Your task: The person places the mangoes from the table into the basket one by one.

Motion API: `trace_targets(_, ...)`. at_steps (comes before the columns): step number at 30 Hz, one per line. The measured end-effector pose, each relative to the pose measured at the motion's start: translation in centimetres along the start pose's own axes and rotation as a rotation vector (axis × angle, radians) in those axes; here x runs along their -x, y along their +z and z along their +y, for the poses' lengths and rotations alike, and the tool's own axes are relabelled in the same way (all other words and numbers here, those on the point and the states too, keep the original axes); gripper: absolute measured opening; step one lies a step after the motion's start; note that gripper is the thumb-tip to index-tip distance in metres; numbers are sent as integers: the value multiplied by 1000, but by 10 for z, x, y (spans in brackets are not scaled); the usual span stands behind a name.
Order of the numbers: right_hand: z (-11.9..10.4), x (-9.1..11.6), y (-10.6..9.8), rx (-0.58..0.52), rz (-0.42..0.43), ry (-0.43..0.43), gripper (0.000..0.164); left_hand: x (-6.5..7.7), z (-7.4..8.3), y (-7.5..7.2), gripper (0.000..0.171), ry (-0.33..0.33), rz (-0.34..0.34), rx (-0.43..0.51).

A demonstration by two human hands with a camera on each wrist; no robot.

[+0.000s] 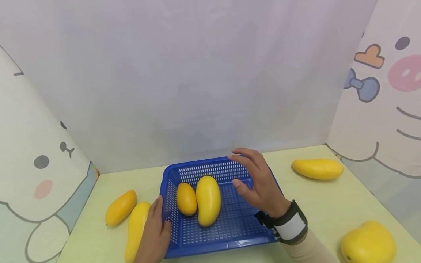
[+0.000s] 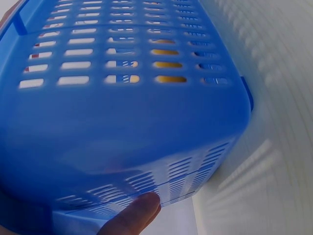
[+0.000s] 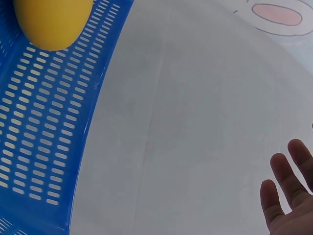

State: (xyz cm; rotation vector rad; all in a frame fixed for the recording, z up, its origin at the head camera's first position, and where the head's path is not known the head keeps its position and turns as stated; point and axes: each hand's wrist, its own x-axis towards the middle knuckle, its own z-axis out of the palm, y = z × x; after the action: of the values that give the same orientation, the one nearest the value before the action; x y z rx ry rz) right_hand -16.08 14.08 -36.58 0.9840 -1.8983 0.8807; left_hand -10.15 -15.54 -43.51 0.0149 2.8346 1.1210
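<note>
My left hand holds the left side of a blue plastic basket, thumb at the rim and fingers along the outer wall. In the left wrist view, one digit of it lies against the slotted wall of the basket. Inside the basket, a small orange-yellow mango lies against a larger yellow mango, both toward the left. Above the basket's right part hovers my right hand, fingers spread and loosely bent, holding nothing. Its fingers also show apart from the basket in the right wrist view.
Left of the basket lie an orange-yellow mango and a long yellow mango, partly behind my left hand. On the right are another long mango and a big rounded yellow fruit. A pale cloth wall stands behind the table.
</note>
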Motion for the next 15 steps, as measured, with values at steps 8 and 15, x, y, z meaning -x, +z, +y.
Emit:
trace_targets(8,-2,-2,0,23,9,-12,49,1,-1,-1,69,-3,-8,-2)
trace_targets(15,-4,-7,-4,65,29,-29,51,-1,0,-1,69,-1,-9,-7)
